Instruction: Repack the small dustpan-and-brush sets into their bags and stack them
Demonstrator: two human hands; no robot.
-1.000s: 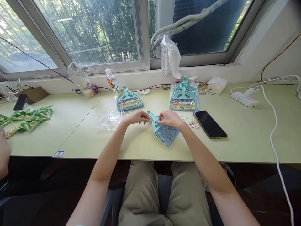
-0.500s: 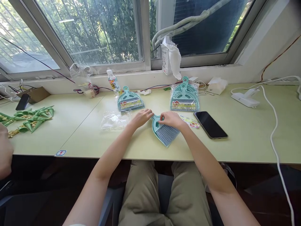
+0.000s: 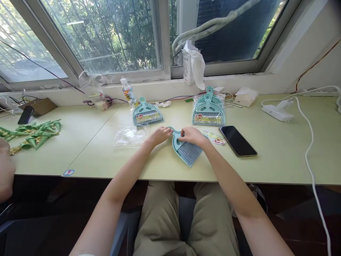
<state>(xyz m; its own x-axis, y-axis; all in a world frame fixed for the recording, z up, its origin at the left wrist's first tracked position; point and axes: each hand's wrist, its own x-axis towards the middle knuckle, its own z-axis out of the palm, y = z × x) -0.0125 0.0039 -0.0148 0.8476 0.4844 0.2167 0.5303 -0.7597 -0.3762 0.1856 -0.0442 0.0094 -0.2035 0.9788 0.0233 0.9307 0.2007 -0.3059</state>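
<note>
A: What is the right hand [image 3: 192,136] doing?
B: It is nearly closed, its thumb and bent fingers pinching the turquoise dustpan-and-brush set [image 3: 175,143] just below its handle.
A: And the left hand [image 3: 161,135]?
B: Its fingers are curled over the tip of the handle; whether they grip it firmly, I cannot tell.
A: Where does the set lie?
B: At the centre of the frame, slantwise on the table [image 3: 279,153], grey bristles [image 3: 189,153] pointing toward the lower right.
A: What is close by?
B: A printed card [image 3: 216,137] just right of the right hand, partly behind it, then a dark phone [image 3: 238,141]. Left of centre lies a clear plastic bag [image 3: 130,137].
A: Further out?
B: Two groups of wrapped turquoise sets, one above centre-left [image 3: 147,114] and one above centre-right [image 3: 208,111]. A bottle [image 3: 129,93] stands behind the first.
A: And at the far left?
B: Green cone-shaped pieces [image 3: 39,134], with another person's arm [image 3: 5,174] at the frame edge.
</note>
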